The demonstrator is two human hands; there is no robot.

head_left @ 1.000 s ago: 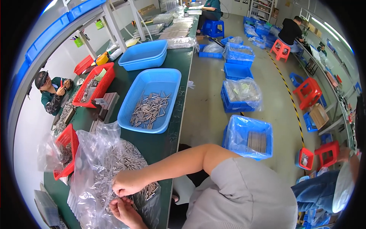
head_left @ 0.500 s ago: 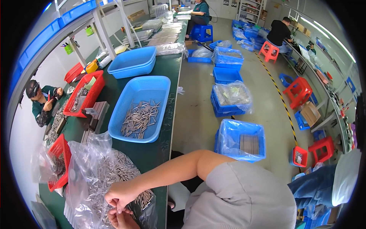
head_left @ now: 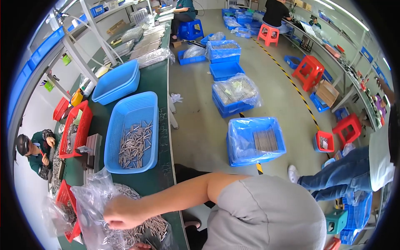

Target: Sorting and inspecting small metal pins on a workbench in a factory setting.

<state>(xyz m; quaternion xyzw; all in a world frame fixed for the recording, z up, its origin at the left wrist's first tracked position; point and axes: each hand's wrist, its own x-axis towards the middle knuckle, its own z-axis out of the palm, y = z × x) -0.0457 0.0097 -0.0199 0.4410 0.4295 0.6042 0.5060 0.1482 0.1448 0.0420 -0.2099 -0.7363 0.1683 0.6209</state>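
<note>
My right hand [head_left: 121,212] hovers over a clear plastic bag [head_left: 89,204] heaped with small metal pins [head_left: 154,226]. Its fingers are curled closed, and whatever they may hold is hidden. Of my left hand [head_left: 140,246] only a sliver shows at the bottom edge, beside the pins; its fingers are mostly out of sight. Beyond the bag, a light-blue perforated basket [head_left: 109,146] holds a loose pile of similar metal pins [head_left: 135,146].
Red baskets [head_left: 85,121] of metal parts line the green bench [head_left: 164,162]. More blue baskets [head_left: 118,83] stand farther back. A person [head_left: 37,150] works across the bench. Blue crates [head_left: 254,154] stand on the floor to the right, and a standing person [head_left: 346,171] is nearby.
My hands have come apart: the right is lifted up and left, the left has sunk toward the bottom edge. The whole view has shifted, with the bench now farther left.
</note>
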